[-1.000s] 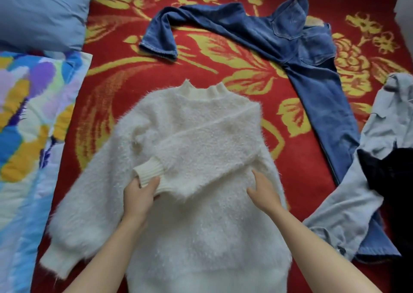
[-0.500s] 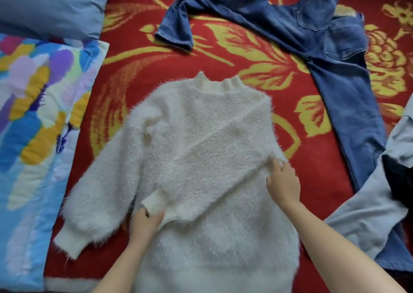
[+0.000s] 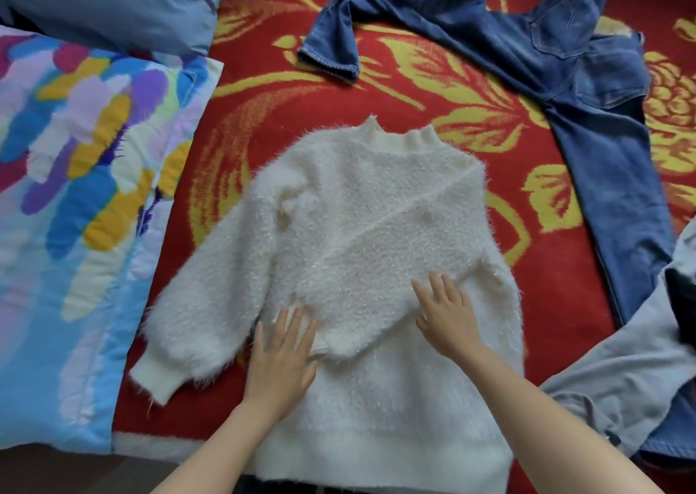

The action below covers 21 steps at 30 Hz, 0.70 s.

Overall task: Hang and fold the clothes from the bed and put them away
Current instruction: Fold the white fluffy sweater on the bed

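A fluffy white sweater (image 3: 361,229) lies flat on the red and gold bedspread (image 3: 271,124), collar away from me. Its right sleeve is folded diagonally across the chest, and the left sleeve stretches out to the lower left. My left hand (image 3: 280,358) rests flat, fingers apart, on the folded sleeve's ribbed cuff. My right hand (image 3: 446,316) presses flat on the folded sleeve a little to the right. Neither hand grips anything.
Blue jeans (image 3: 565,90) sprawl across the far right of the bed. A pale grey-blue garment (image 3: 621,373) with something black on it lies at the right edge. A colourful quilt (image 3: 75,199) and a blue pillow (image 3: 113,3) lie on the left.
My left hand let go of the sleeve cuff and now lies flat on it. My right hand moved from the sweater's right edge in onto the folded sleeve, fingers spread.
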Each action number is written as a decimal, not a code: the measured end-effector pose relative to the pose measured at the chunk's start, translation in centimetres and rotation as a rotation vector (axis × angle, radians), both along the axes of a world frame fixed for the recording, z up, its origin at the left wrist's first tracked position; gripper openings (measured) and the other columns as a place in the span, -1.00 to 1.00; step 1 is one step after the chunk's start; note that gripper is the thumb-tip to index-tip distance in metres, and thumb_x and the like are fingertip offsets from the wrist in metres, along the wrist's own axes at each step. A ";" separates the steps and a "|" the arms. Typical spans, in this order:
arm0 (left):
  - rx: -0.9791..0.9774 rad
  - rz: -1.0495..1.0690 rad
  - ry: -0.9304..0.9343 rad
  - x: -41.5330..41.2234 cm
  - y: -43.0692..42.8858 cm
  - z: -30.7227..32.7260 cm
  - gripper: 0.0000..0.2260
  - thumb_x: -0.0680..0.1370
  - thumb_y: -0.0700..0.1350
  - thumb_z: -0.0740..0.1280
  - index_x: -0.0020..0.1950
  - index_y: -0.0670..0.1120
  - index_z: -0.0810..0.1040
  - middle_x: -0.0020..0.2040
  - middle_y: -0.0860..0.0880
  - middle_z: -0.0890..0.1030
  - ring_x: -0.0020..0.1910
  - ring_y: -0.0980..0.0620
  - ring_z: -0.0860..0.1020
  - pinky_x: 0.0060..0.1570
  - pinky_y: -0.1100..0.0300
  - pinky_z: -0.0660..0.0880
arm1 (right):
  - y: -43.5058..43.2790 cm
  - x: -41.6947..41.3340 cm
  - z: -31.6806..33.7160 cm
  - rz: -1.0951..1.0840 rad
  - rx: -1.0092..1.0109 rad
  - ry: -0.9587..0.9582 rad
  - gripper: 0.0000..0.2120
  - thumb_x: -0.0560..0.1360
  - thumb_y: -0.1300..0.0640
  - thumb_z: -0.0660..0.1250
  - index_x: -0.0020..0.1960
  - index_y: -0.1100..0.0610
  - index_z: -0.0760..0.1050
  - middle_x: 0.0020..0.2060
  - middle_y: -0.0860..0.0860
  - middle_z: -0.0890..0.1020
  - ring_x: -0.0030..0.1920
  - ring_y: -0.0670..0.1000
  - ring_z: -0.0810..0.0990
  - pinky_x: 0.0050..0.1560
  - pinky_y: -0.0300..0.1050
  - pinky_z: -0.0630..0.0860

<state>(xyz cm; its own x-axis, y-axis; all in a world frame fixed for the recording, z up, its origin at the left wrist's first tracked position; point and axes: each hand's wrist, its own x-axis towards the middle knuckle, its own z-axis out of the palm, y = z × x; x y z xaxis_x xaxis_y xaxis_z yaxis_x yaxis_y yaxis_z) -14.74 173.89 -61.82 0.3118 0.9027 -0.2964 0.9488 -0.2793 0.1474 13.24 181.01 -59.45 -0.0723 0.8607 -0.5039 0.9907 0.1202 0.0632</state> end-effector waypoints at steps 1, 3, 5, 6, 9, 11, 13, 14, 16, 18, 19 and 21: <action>0.008 0.046 -0.009 -0.6 -0.1 0.6 -0.45 0.44 0.10 0.07 0.36 -0.12 0.29 0.41 -0.19 0.25 0.43 -0.19 0.17 0.24 -0.23 0.19 | -0.2 -1.3 0.0 0.039 0.082 0.041 -0.35 0.46 0.00 0.36 0.48 0.08 0.22 0.46 0.23 0.21 0.45 0.25 0.22 0.31 0.19 0.30; 0.000 0.223 -0.015 -2.4 -0.2 1.1 -0.43 0.45 0.11 0.11 0.39 -0.14 0.32 0.38 -0.23 0.33 0.35 -0.21 0.27 0.27 -0.20 0.24 | -0.6 -3.8 -0.1 0.120 0.124 0.095 -0.32 0.16 0.01 0.61 0.24 0.12 0.53 0.21 0.24 0.54 0.18 0.26 0.56 -0.03 0.13 0.57; -0.020 0.471 -0.011 -5.0 -0.4 1.2 -0.42 0.49 0.09 0.25 0.43 -0.16 0.33 0.40 -0.30 0.33 0.38 -0.26 0.26 0.26 -0.26 0.28 | -1.0 -6.9 0.0 0.146 0.147 0.144 -0.33 0.06 0.01 0.64 0.14 0.10 0.59 0.10 0.21 0.62 0.07 0.22 0.63 -0.16 0.06 0.61; -0.047 0.598 0.010 -6.7 -0.4 1.3 -0.39 0.50 0.06 0.32 0.47 -0.16 0.27 0.45 -0.30 0.25 0.43 -0.28 0.19 0.30 -0.28 0.23 | -1.1 -8.8 0.1 0.164 0.163 0.185 -0.33 0.05 0.01 0.65 0.13 0.10 0.60 0.09 0.21 0.62 0.06 0.21 0.64 -0.16 0.04 0.61; -0.224 0.755 0.100 -10.8 -0.2 1.2 -0.30 0.55 0.10 0.25 0.55 -0.06 -0.04 0.54 -0.21 -0.05 0.51 -0.19 -0.07 0.43 -0.16 0.03 | -1.4 -13.7 0.4 0.206 0.199 0.328 -0.35 0.06 0.12 0.63 0.12 0.12 0.56 0.08 0.21 0.62 0.04 0.21 0.64 -0.16 0.03 0.60; -0.245 0.712 0.138 -12.6 -0.1 0.9 -0.31 0.56 0.15 0.19 0.55 -0.02 -0.10 0.55 -0.17 -0.08 0.51 -0.16 -0.10 0.43 -0.11 0.02 | -1.5 -16.0 0.4 0.227 0.211 0.451 -0.37 0.11 0.19 0.58 0.15 0.13 0.50 0.10 0.23 0.60 0.04 0.22 0.64 -0.16 0.03 0.61; -0.279 0.694 0.164 -14.2 -0.3 0.3 -0.30 0.55 0.20 0.16 0.55 0.01 -0.12 0.55 -0.16 -0.08 0.51 -0.16 -0.08 0.43 -0.11 0.04 | -1.7 -18.2 0.3 0.226 0.206 0.537 -0.38 0.16 0.24 0.52 0.19 0.11 0.42 0.12 0.25 0.58 0.05 0.23 0.62 -0.14 0.05 0.62; -0.293 0.712 0.165 -14.8 -0.5 -0.1 -0.29 0.54 0.23 0.17 0.55 0.02 -0.11 0.54 -0.17 -0.07 0.51 -0.17 -0.05 0.42 -0.11 0.07 | -1.9 -18.9 0.1 0.225 0.202 0.558 -0.38 0.18 0.27 0.50 0.20 0.10 0.39 0.13 0.26 0.58 0.06 0.25 0.62 -0.13 0.08 0.61; -0.315 0.751 0.114 -15.8 -1.0 -1.0 -0.25 0.51 0.26 0.19 0.55 0.05 -0.12 0.53 -0.19 0.02 0.48 -0.19 0.08 0.39 -0.10 0.14 | -2.3 -19.8 -0.1 0.226 0.200 0.592 -0.37 0.21 0.32 0.47 0.21 0.09 0.35 0.14 0.28 0.56 0.07 0.28 0.60 -0.08 0.11 0.60; -0.344 0.750 0.033 -16.5 -1.3 -1.5 -0.27 0.53 0.22 0.20 0.54 0.08 -0.15 0.48 -0.16 0.16 0.40 -0.17 0.24 0.31 -0.06 0.23 | -2.6 -20.4 0.0 0.237 0.203 0.591 -0.37 0.19 0.35 0.46 0.21 0.09 0.36 0.13 0.27 0.57 0.02 0.27 0.61 -0.12 0.08 0.61; -0.333 0.732 0.030 -16.6 -1.4 -1.4 -0.29 0.54 0.16 0.21 0.54 0.07 -0.13 0.43 -0.13 0.26 0.35 -0.15 0.31 0.27 -0.04 0.27 | -2.6 -20.5 0.0 0.237 0.211 0.581 -0.37 0.16 0.35 0.48 0.19 0.11 0.39 0.11 0.26 0.58 -0.02 0.25 0.62 -0.17 0.05 0.62; -0.270 0.733 0.073 -17.1 -1.1 -1.2 -0.36 0.55 0.00 0.22 0.55 0.06 -0.04 0.28 -0.10 0.43 0.26 -0.12 0.39 0.20 -0.02 0.35 | -2.8 -20.9 -0.1 0.220 0.223 0.555 -0.40 0.12 0.35 0.49 0.13 0.15 0.49 0.06 0.23 0.60 -0.10 0.22 0.64 -0.29 -0.03 0.61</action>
<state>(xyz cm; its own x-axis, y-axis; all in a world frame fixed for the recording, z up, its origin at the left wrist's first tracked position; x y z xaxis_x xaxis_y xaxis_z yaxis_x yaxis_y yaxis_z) -31.82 172.81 -63.00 -0.3646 0.7645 -0.5316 0.8871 0.4587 0.0513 -7.69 178.19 -59.56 -0.4580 0.8760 -0.1514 0.8369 0.3674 -0.4058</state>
